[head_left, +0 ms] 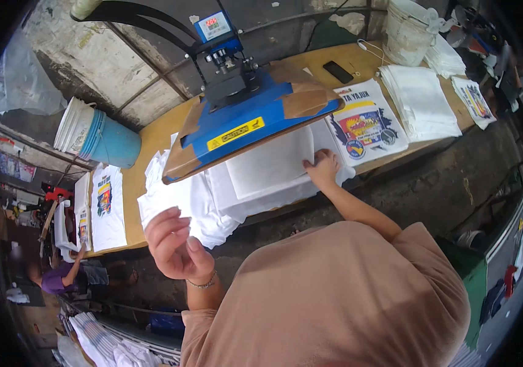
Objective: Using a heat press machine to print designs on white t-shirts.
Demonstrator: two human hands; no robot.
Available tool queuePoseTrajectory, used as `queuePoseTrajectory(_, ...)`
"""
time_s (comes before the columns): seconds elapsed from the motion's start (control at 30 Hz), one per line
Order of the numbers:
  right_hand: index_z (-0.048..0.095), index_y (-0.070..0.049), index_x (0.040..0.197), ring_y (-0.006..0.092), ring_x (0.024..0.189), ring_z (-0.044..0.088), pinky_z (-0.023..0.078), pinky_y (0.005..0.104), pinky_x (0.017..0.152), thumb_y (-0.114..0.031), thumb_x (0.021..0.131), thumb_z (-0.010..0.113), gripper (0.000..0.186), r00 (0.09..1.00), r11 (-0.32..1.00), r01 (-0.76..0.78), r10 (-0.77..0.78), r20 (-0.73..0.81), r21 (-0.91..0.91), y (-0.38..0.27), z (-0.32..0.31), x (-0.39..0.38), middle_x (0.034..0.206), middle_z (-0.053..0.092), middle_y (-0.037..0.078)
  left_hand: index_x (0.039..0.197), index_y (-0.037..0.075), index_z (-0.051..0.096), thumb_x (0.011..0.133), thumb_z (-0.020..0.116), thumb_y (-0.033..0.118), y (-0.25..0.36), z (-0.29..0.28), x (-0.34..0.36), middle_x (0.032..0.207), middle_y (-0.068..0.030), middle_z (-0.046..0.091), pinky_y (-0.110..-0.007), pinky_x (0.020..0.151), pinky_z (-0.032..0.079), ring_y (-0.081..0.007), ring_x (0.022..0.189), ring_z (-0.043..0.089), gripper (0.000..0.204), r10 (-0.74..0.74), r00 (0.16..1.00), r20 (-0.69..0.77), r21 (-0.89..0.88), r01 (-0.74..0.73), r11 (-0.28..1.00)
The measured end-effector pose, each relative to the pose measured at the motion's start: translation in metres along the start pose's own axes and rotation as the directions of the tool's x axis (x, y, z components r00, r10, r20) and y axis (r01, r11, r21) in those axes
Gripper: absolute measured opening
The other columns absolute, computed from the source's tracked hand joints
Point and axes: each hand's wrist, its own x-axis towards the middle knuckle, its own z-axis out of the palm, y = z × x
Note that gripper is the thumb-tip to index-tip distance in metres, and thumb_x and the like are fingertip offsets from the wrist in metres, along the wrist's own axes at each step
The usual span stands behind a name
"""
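A blue heat press [246, 125] stands over the table, its upper plate raised and tilted. Under it a white T-shirt [221, 196] is spread, with folds hanging over the table's front edge. On the shirt lies a plain white sheet [267, 171], partly hidden by the plate. My right hand [324, 168] is at the sheet's right edge, fingers bent and seemingly pinching it. My left hand [179, 248] is raised in front of the table, fingers loosely curled and apart from the thumb, holding nothing.
Right of the press lie a printed white shirt [365, 125], a stack of folded white cloth [420, 104] and a phone [338, 72]. A white bucket [407, 33] stands behind. At the left are a blue bucket [110, 139], another printed shirt [107, 202] and a person in purple [59, 278].
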Motion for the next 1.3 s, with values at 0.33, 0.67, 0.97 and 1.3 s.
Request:
queuePoseTrajectory(0.33, 0.056, -0.001, 0.1, 0.0161, 0.07, 0.061, 0.048, 0.0266, 0.054, -0.004, 0.08, 0.06, 0.021, 0.972, 0.128, -0.126, 0.216, 0.097, 0.984, 0.191, -0.173, 0.199, 0.088, 0.062, 0.006, 0.085, 0.002, 0.057, 0.079, 0.058, 0.004, 0.07, 0.149, -0.023, 0.076, -0.0096, 0.063, -0.035, 0.072, 0.046, -0.0274, 0.076, 0.061, 0.006, -0.168, 0.975, 0.143, 0.091, 0.156, 0.984)
queuePoseTrajectory(0.67, 0.049, -0.006, 0.113, 0.0232, 0.065, 0.058, 0.045, 0.0347, 0.046, 0.002, 0.076, 0.052, 0.038, 0.658, 0.25, -0.094, 0.742, -0.129, 0.964, 0.475, -0.267, 0.352, 0.082, 0.055, 0.008, 0.085, 0.002, 0.06, 0.075, 0.061, -0.004, 0.145, 0.281, -0.044, 0.081, -0.0103, 0.063, -0.034, 0.071, 0.045, -0.0264, 0.075, 0.059, 0.012, -0.448, 0.803, 0.392, 0.309, 0.344, 0.887)
queuePoseTrajectory(0.97, 0.022, -0.016, 0.141, 0.0312, 0.073, 0.056, 0.045, 0.0442, 0.051, -0.003, 0.086, 0.042, 0.06, 0.539, 0.117, 0.022, 0.835, -0.11, 0.993, 0.565, -0.267, 0.387, 0.115, 0.05, 0.019, 0.086, 0.002, 0.062, 0.078, 0.063, -0.002, 0.164, 0.319, -0.071, 0.078, -0.0098, 0.061, -0.03, 0.066, 0.045, -0.0222, 0.071, 0.057, 0.01, -0.626, 0.647, 0.434, 0.393, 0.49, 0.778)
queuePoseTrajectory(1.3, 0.038, -0.004, 0.128, 0.0332, 0.094, 0.058, 0.053, 0.0411, 0.068, -0.025, 0.086, 0.055, 0.05, 0.41, 0.448, -0.242, 0.851, -0.328, 0.861, 0.552, -0.266, 0.372, 0.126, 0.046, 0.02, 0.098, 0.003, 0.061, 0.091, 0.059, 0.016, 0.065, 0.196, -0.163, 0.078, 0.0014, 0.059, -0.02, 0.061, 0.042, -0.0053, 0.07, 0.053, 0.015, -0.953, 0.29, 0.086, 0.259, 0.917, 0.302)
